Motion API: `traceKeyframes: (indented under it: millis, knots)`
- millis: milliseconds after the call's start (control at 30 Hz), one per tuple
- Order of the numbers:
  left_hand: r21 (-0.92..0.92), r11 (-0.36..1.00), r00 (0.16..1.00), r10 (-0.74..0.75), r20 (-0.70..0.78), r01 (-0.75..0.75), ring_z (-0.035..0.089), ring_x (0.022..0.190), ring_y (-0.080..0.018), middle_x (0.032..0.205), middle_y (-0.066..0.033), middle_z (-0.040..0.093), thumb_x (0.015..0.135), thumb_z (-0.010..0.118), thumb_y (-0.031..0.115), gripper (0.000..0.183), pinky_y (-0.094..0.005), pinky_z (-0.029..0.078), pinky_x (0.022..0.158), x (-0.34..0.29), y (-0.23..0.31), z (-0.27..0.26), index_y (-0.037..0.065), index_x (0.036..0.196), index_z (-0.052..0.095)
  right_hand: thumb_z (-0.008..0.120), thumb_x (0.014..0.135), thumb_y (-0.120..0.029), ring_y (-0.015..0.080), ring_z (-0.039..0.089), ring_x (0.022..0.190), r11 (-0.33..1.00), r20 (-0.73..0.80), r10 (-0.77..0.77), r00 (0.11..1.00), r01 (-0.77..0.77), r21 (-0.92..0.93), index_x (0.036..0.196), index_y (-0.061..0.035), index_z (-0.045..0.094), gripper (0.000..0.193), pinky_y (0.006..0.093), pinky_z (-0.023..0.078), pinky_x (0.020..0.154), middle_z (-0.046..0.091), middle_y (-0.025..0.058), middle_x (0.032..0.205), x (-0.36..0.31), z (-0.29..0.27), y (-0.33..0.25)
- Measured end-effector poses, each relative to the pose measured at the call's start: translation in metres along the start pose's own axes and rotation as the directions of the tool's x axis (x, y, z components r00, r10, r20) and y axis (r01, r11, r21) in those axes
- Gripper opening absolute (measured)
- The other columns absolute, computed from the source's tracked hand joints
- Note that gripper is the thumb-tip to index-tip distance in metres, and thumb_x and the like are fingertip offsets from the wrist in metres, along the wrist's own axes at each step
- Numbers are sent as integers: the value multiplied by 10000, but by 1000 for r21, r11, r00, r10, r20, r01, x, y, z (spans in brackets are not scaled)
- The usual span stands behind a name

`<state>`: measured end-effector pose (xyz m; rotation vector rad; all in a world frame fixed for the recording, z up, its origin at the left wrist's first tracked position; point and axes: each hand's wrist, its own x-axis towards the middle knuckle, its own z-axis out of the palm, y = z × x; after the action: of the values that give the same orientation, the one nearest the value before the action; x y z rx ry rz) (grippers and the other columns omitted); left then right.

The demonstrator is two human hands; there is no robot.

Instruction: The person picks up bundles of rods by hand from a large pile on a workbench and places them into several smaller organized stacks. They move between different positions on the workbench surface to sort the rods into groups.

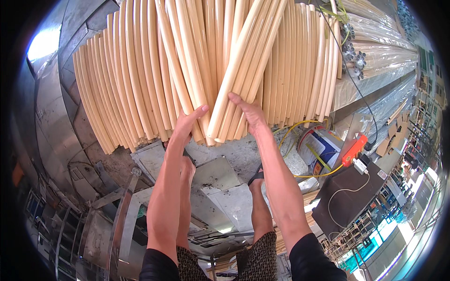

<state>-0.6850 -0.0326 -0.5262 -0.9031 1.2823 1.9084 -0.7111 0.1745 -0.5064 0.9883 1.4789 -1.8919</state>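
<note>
Now my left hand (187, 120) curled round tan poles (196, 65), and my right hand (253, 114) clamped another slanted bunch (248, 70)!

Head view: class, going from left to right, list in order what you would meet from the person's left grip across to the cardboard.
Left grip → right grip → bucket → orange power strip → cardboard
</note>
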Motion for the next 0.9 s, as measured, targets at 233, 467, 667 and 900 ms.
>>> traceKeyframes:
  millis: [233, 467, 667, 900]
  knots:
    - [-1, 999, 999, -50, -21, 50, 586, 1111, -292, 1241, -229, 548, 780, 776, 325, 824, -379, 489, 943, -27, 10, 3, -78, 1368, 362, 884, 646, -392, 290, 632, 1060, 997, -9, -34, 999, 35, 64, 1288, 76, 481, 890, 355, 524, 931, 617, 219, 1156, -30, 11, -5]
    - [124, 992, 997, 7, -72, 2, 668, 951, -213, 1102, -168, 639, 887, 670, 269, 567, -319, 568, 804, -56, 24, 12, -74, 1286, 460, 878, 653, -386, 277, 611, 1096, 997, -3, 28, 1000, -28, 65, 1308, 51, 471, 887, 354, 502, 963, 601, 204, 1188, -74, 35, -22]
    - [-72, 993, 995, 93, -25, -94, 614, 1044, -176, 1219, -129, 587, 920, 642, 276, 584, -313, 520, 852, -93, 23, 23, -19, 1366, 409, 862, 679, -348, 260, 619, 1073, 997, 30, 39, 999, -41, 64, 1293, 35, 477, 820, 349, 507, 955, 604, 187, 1179, -105, 32, -41]
    - [-245, 963, 993, -115, -13, 108, 564, 1159, -216, 1321, -111, 538, 900, 649, 357, 646, -335, 463, 958, -70, -42, 4, 17, 1396, 413, 872, 669, -287, 242, 581, 1141, 983, 136, 90, 987, -110, 145, 1321, 11, 468, 823, 346, 476, 991, 604, 143, 1205, -87, -11, 23]
